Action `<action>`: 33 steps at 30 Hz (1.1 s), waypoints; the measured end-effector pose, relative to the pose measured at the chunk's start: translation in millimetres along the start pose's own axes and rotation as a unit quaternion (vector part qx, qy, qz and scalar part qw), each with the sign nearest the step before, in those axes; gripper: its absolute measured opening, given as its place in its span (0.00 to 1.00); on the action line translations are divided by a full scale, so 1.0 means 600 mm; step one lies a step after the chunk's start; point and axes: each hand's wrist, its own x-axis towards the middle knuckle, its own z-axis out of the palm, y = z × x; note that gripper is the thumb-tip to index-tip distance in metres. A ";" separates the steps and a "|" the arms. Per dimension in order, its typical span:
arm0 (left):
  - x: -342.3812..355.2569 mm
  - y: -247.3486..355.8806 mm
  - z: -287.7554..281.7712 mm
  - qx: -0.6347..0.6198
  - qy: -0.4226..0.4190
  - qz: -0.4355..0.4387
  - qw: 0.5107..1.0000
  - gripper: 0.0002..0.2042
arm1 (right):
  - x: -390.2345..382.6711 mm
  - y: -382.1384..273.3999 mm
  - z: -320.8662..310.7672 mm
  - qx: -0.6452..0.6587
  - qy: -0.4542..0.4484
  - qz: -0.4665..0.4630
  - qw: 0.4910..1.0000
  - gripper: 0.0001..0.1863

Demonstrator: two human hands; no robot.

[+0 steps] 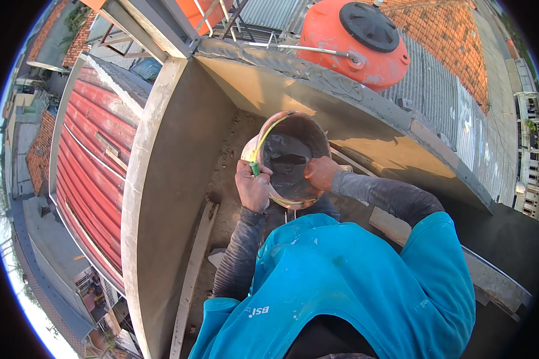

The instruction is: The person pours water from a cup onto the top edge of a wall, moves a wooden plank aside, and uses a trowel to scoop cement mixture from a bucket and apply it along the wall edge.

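A round, mortar-smeared bucket [253,149] stands in front of me, tilted a little, with wet grey mortar [290,181] inside. Its yellow-green carrying handle lies over the left side of the rim and ends in a green grip [255,169]. My left hand [253,186] is closed on the bucket at that grip, by the near left rim. Inside the mouth, my right hand [321,173] is closed round a trowel, whose handle the fingers hide. The dark trowel blade [290,160] points left and touches the mortar.
Low plastered walls [173,155] meet in a corner ahead. Along the left wall lies a long wooden board [193,281]; more lumber [395,225] lies at right. Beyond the walls are a red metal roof [93,173], an orange water tank [326,42] and a corrugated roof [428,78].
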 end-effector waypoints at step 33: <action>-0.133 0.048 0.140 -0.112 0.043 -0.026 0.992 0.05 | -0.265 0.130 -0.032 0.371 -0.044 0.110 0.921 0.22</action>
